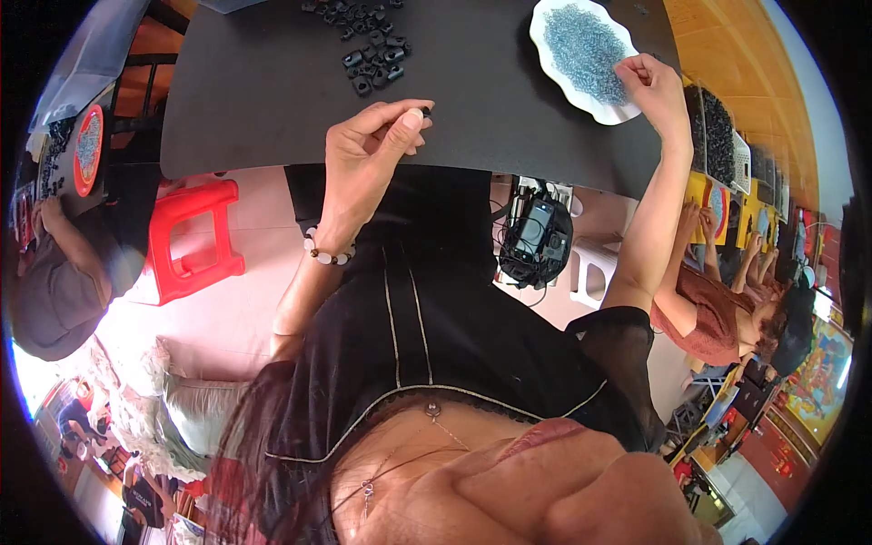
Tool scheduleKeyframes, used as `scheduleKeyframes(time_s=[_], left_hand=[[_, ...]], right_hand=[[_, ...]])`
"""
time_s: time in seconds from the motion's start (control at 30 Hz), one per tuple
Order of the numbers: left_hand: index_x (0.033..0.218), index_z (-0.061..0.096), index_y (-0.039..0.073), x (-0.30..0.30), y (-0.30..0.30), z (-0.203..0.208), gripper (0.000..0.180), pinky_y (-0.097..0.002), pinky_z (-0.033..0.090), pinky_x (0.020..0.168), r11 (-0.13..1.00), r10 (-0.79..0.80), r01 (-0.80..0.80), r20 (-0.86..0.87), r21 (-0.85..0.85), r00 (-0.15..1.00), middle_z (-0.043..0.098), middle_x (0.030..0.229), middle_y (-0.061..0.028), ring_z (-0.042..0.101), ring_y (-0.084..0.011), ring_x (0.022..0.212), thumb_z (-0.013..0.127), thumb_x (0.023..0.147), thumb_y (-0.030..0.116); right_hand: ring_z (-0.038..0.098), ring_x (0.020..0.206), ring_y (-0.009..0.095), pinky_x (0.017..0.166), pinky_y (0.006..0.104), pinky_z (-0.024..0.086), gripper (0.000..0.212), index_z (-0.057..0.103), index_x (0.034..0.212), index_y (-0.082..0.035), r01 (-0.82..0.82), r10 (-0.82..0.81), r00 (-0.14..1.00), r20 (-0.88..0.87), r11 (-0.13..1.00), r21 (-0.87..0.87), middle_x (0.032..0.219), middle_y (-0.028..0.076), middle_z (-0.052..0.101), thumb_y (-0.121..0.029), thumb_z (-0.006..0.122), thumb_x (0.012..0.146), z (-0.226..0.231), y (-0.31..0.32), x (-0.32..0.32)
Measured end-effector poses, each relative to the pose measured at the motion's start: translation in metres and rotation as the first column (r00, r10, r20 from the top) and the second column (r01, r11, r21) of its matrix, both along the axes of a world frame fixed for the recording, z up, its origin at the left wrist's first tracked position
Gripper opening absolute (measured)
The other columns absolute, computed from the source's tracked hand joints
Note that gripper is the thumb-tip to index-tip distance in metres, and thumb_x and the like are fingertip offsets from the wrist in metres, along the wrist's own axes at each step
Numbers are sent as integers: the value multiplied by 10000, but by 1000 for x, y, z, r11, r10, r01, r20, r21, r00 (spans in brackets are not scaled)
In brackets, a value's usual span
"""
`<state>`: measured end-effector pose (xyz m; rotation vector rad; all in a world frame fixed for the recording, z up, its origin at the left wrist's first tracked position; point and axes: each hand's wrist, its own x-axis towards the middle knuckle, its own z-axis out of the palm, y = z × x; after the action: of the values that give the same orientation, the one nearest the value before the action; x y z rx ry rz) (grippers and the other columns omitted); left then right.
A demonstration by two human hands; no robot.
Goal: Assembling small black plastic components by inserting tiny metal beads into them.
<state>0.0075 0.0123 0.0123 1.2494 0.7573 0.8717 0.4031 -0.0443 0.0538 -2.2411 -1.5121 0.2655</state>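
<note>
My left hand (372,150) is raised at the near edge of the dark table (263,100). Thumb and forefinger pinch a small black plastic part (426,112), mostly hidden by the fingertips. To the right, my right hand (656,89) reaches over a white scalloped plate (618,115). Its thumb and fingers are pressed together at the edge of a heap of tiny shiny blue-grey pieces (586,54); whatever they pinch is too small to make out. Beyond my left hand lies a loose pile of small black plastic parts (372,64), some showing holes.
A black pouch with electronic devices (536,232) hangs below the table edge. A red plastic stool (195,241) stands at left, a white stool (592,272) at right. Co-workers sit on both sides; a basket of black parts (719,136) is on the yellow table at right.
</note>
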Motion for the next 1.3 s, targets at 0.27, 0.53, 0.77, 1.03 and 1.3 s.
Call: scheduleKeyframes(time_s=[0.27, 0.53, 0.77, 1.03, 1.3], left_hand=[[1108, 695, -15, -3, 0, 1, 259, -259, 519, 833, 1000, 2, -2, 8, -11, 1000, 634, 793, -32, 575, -90, 750, 641, 950, 183], [1108, 697, -10, -6, -1, 3, 253, -223, 496, 767, 1000, -3, 3, 23, -5, 1000, 640, 814, -33, 578, -84, 762, 645, 949, 180], [1104, 702, -1, -5, 0, 1, 249, -214, 491, 742, 1000, -3, 3, 36, 21, 999, 641, 816, -29, 578, -83, 761, 651, 945, 184], [1108, 698, -5, -4, -1, -1, 259, -220, 496, 748, 1000, -3, 2, 50, 24, 999, 647, 837, -39, 586, -89, 776, 653, 942, 189], [1116, 690, -17, -4, 1, 2, 274, -253, 517, 800, 1000, -8, 9, 45, -26, 999, 669, 864, -66, 600, -102, 765, 675, 925, 178]], right_hand=[[668, 762, 146, 715, 282, 497, 213, 710, 949, -27, 22, -19, 997, 71, 999, -36, 830, 78, 718, -214, 693, 849, 6, 6, -10], [666, 789, 117, 722, 263, 498, 213, 694, 1029, -14, -33, 54, 993, -105, 981, 190, 842, 69, 716, -157, 670, 872, 9, 17, 4], [697, 808, 172, 733, 288, 518, 209, 714, 995, -43, -48, 46, 999, 26, 994, 96, 856, 101, 727, -190, 696, 848, 10, 26, -12], [691, 791, 162, 721, 286, 510, 217, 730, 967, -58, -41, 33, 993, 110, 997, 73, 826, 96, 721, -224, 711, 829, 6, 34, -11], [654, 792, 107, 735, 253, 492, 219, 720, 991, -36, -51, 71, 992, -108, 981, 186, 838, 58, 711, -212, 693, 863, 1, 26, 4]])
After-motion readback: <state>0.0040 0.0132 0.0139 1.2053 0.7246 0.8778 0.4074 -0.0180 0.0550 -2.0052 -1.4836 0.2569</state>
